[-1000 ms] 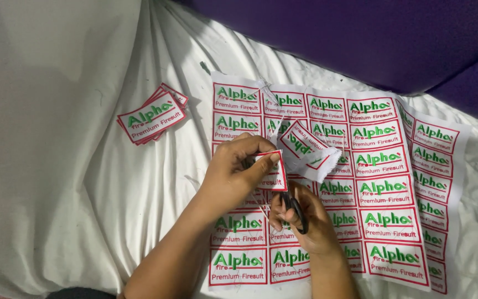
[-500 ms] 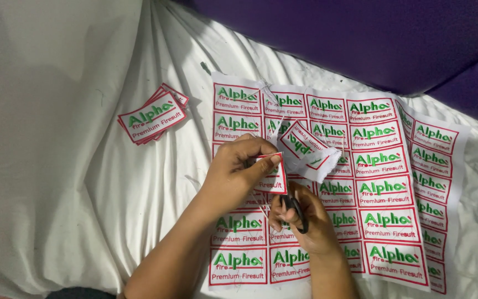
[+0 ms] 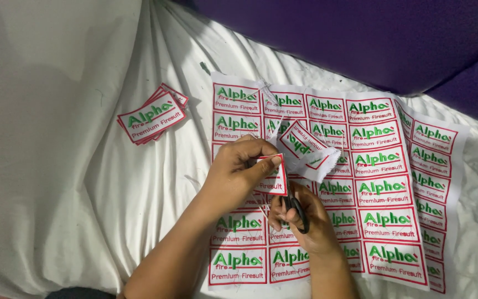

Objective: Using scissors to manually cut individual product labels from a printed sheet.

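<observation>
A large white fabric sheet point(image 3: 394, 166) printed with several red-bordered rectangular labels in green and red lies on a white cloth. My left hand point(image 3: 233, 174) pinches one partly cut label point(image 3: 275, 177) between thumb and fingers, lifted off the sheet. Just below it, my right hand point(image 3: 305, 218) grips black-handled scissors point(image 3: 297, 210), blades pointing up at the label's lower edge. A loose strip of cut labels point(image 3: 308, 149) curls up just right of the left hand.
A small stack of cut-out labels point(image 3: 151, 117) lies on the white cloth point(image 3: 84, 166) to the left. A dark purple surface point(image 3: 360, 39) runs along the top and right. The cloth is wrinkled around the sheet.
</observation>
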